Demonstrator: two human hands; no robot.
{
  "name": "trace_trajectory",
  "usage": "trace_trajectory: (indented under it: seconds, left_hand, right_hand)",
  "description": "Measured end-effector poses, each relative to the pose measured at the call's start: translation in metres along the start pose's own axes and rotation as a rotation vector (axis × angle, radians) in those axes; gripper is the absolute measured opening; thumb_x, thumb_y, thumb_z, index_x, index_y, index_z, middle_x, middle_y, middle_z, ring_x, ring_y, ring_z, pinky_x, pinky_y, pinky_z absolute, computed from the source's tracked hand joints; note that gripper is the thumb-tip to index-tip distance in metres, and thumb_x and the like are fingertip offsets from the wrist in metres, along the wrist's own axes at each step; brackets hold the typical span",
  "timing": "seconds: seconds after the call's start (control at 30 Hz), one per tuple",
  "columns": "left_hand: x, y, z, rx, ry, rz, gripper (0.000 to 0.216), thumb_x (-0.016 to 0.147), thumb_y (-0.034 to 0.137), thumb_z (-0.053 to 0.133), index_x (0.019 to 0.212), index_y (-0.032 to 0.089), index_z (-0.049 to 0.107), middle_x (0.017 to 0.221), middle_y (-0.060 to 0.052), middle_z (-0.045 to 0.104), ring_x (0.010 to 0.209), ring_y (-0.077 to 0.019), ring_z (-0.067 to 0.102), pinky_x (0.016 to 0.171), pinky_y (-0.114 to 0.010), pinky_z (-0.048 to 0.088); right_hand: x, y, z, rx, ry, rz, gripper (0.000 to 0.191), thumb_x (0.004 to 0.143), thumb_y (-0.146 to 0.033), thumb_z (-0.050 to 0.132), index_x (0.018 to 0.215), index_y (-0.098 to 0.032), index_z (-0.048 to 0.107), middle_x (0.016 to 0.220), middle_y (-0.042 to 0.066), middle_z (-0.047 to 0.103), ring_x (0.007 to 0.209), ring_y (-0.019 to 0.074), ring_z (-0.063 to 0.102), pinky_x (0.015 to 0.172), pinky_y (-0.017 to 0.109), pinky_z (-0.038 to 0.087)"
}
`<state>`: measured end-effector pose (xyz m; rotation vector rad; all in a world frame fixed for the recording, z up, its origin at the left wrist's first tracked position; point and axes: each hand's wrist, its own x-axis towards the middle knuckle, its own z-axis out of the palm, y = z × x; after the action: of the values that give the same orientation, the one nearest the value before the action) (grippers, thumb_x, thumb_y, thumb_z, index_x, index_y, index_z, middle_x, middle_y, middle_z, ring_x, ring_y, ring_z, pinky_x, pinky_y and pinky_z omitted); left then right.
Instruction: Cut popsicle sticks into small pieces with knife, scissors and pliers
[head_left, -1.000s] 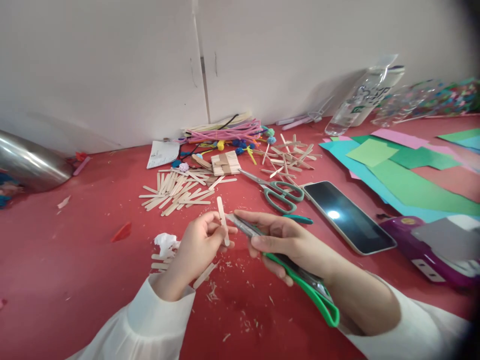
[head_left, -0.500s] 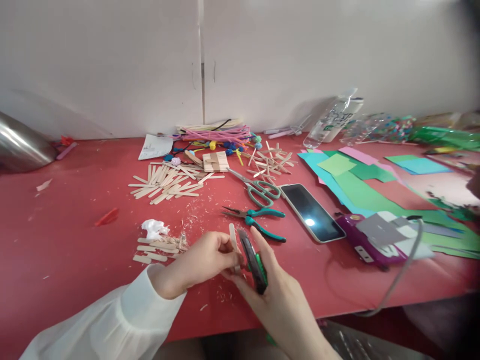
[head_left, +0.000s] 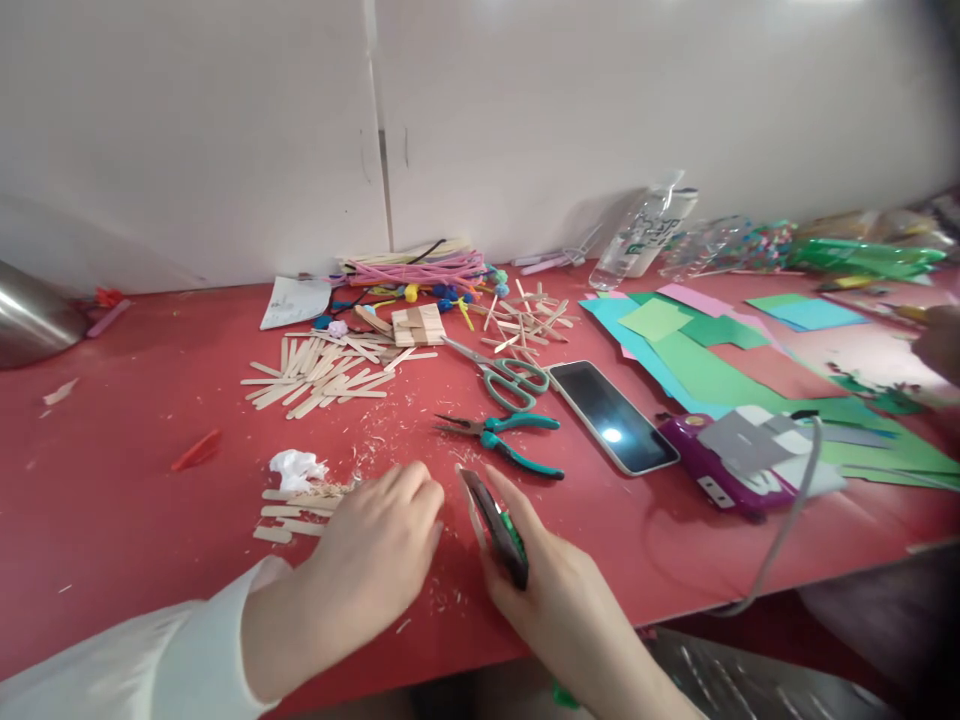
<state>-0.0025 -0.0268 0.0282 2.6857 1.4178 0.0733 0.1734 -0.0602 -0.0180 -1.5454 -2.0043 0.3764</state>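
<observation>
My right hand [head_left: 551, 570] is wrapped around a black and green utility knife [head_left: 501, 530] held over the near part of the red table. A pale wooden craft stick [head_left: 469, 500] lies along the knife's left side, seemingly pinched by the same hand. Just to the left, my left hand [head_left: 386, 535] is closed with its knuckles up; whatever its fingers hold is hidden. Beside that hand lie several cut craft sticks [head_left: 289, 522] and a crumpled white tissue [head_left: 296, 468]. Wood shavings [head_left: 442, 595] are scattered on the table between and beyond my hands.
Teal-handled pliers [head_left: 517, 445], grey-green scissors [head_left: 517, 385] and a phone [head_left: 615, 415] lie ahead. Behind them are a loose pile of craft sticks [head_left: 315, 370] and pipe cleaners [head_left: 412, 268]. Coloured paper [head_left: 705, 350] and a purple device [head_left: 720, 475] with a cable spread rightward.
My left hand has moved left, off the craft stick, and turned knuckles up. The stick stays with my right hand against the knife. The view has shifted slightly right.
</observation>
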Motion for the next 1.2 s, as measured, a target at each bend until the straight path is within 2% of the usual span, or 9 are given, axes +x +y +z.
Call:
trace_trajectory:
  seconds: [0.17, 0.27, 0.37, 0.53, 0.6, 0.77, 0.97, 1.1, 1.2]
  left_hand:
    - [-0.011, 0.010, 0.002, 0.292, -0.069, 0.234, 0.021, 0.072, 0.001, 0.051, 0.085, 0.016, 0.058, 0.088, -0.008, 0.063, 0.080, -0.0251, 0.062, 0.067, -0.038, 0.053]
    - [-0.016, 0.012, 0.010, 0.282, 0.019, 0.301, 0.019, 0.075, 0.005, 0.051, 0.087, 0.016, 0.060, 0.087, -0.008, 0.065, 0.079, -0.0254, 0.064, 0.069, -0.039, 0.054]
    - [-0.020, 0.012, 0.020, 0.279, 0.177, 0.268, 0.028, 0.081, 0.014, 0.051, 0.108, 0.013, 0.059, 0.109, -0.015, 0.065, 0.093, -0.0292, 0.063, 0.077, -0.043, 0.053]
    - [-0.020, 0.009, 0.029, 0.216, 0.216, 0.264, 0.034, 0.091, 0.022, 0.040, 0.118, 0.007, 0.055, 0.125, -0.019, 0.058, 0.109, -0.0307, 0.058, 0.085, -0.043, 0.050]
    - [-0.017, 0.006, 0.032, 0.181, 0.236, 0.269, 0.032, 0.091, 0.018, 0.039, 0.115, 0.007, 0.057, 0.127, -0.018, 0.057, 0.112, -0.0302, 0.056, 0.087, -0.043, 0.049]
    - [-0.013, 0.002, 0.035, 0.125, 0.248, 0.311, 0.027, 0.088, 0.011, 0.040, 0.102, 0.009, 0.062, 0.124, -0.016, 0.059, 0.111, -0.0297, 0.057, 0.087, -0.041, 0.048]
    - [-0.014, 0.000, 0.032, 0.093, 0.175, 0.357, 0.040, 0.085, 0.007, 0.034, 0.121, 0.007, 0.053, 0.123, -0.017, 0.059, 0.107, -0.0285, 0.059, 0.085, -0.041, 0.049]
    - [-0.016, 0.002, 0.030, 0.086, 0.119, 0.388, 0.037, 0.087, 0.010, 0.039, 0.120, 0.007, 0.054, 0.124, -0.018, 0.057, 0.112, -0.0295, 0.055, 0.089, -0.040, 0.048]
    - [-0.017, 0.002, 0.027, 0.048, 0.110, 0.367, 0.034, 0.091, 0.020, 0.040, 0.120, 0.011, 0.056, 0.128, -0.018, 0.055, 0.118, -0.0302, 0.051, 0.091, -0.040, 0.047]
  right_hand:
    - [0.004, 0.002, -0.005, -0.097, 0.008, -0.088, 0.056, 0.078, -0.015, 0.041, 0.133, -0.008, 0.041, 0.077, 0.009, 0.074, 0.052, 0.0236, 0.070, 0.039, 0.028, 0.051]
    - [0.002, 0.002, -0.008, -0.027, -0.058, -0.050, 0.056, 0.079, -0.017, 0.043, 0.135, -0.012, 0.039, 0.079, 0.008, 0.074, 0.058, 0.0216, 0.071, 0.046, 0.027, 0.053]
    - [-0.002, 0.002, -0.010, 0.107, -0.094, 0.034, 0.056, 0.081, -0.017, 0.043, 0.137, -0.018, 0.035, 0.075, 0.002, 0.072, 0.060, 0.0184, 0.070, 0.051, 0.025, 0.054]
    - [-0.005, 0.004, -0.010, 0.073, -0.031, 0.073, 0.053, 0.083, -0.020, 0.043, 0.136, -0.022, 0.036, 0.086, 0.004, 0.074, 0.069, 0.0211, 0.072, 0.052, 0.027, 0.055]
    - [-0.004, 0.003, -0.009, -0.054, 0.009, 0.032, 0.053, 0.083, -0.020, 0.041, 0.136, -0.017, 0.037, 0.092, 0.009, 0.074, 0.069, 0.0240, 0.073, 0.048, 0.030, 0.055]
    - [-0.002, -0.003, -0.003, -0.206, 0.016, -0.038, 0.054, 0.081, -0.015, 0.036, 0.135, -0.010, 0.038, 0.076, 0.007, 0.073, 0.053, 0.0219, 0.070, 0.040, 0.027, 0.052]
    - [-0.011, -0.008, 0.007, -0.233, 0.060, -0.004, 0.057, 0.083, -0.016, 0.037, 0.140, -0.014, 0.033, 0.073, 0.007, 0.071, 0.052, 0.0208, 0.068, 0.038, 0.024, 0.047]
    - [-0.014, -0.006, 0.000, -0.058, 0.039, 0.048, 0.053, 0.086, -0.022, 0.041, 0.138, -0.018, 0.034, 0.081, 0.006, 0.071, 0.059, 0.0205, 0.069, 0.047, 0.026, 0.052]
    - [-0.013, 0.001, -0.015, 0.208, -0.078, 0.100, 0.055, 0.086, -0.019, 0.041, 0.140, -0.021, 0.029, 0.069, -0.001, 0.066, 0.052, 0.0141, 0.064, 0.052, 0.022, 0.053]
